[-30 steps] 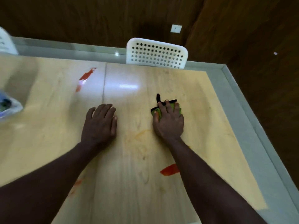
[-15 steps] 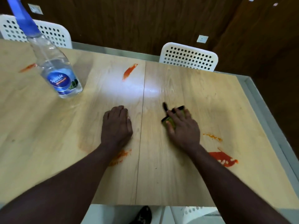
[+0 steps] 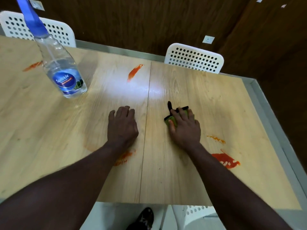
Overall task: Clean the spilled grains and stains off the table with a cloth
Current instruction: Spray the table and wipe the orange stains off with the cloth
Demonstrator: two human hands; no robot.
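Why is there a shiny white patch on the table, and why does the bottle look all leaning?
In the head view, the white patch is glare, probably a light bouncing off the glossy table. Also in the head view, the bottle leans and stretches because the wide-angle lens bends things near the picture's edge.

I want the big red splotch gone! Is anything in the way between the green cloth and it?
Nothing visible blocks it. The right hand presses the green cloth down, and only bare tabletop lies between it and the big red stain. A small orange smear sits beside that path; the spray bottle stands far left.
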